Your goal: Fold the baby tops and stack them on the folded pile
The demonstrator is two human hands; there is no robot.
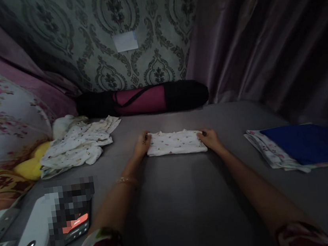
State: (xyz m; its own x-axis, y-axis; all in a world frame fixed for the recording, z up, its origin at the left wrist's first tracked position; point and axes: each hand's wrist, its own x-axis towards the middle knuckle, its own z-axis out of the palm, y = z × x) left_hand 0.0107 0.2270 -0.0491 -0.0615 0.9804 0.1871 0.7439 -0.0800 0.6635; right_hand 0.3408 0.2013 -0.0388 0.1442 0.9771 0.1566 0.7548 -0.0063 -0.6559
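Observation:
A white baby garment with small printed figures [175, 142] lies folded into a wide strip on the grey bed surface, its far edge slightly uneven. My left hand [143, 143] grips its left end, fingers closed at the far corner. At the opposite end, my right hand [210, 138] pinches the far right corner between thumb and fingers. Both arms stretch forward, and the cloth lies between the hands.
Loose printed white clothes [79, 143] lie in a heap at left, near yellow plush [34, 161]. A white power bank [36, 226] and a phone [77, 225] are nearer. Folded clothes with a blue piece [307, 143] lie right. A black-and-pink long bag [143, 100] rests against the wall.

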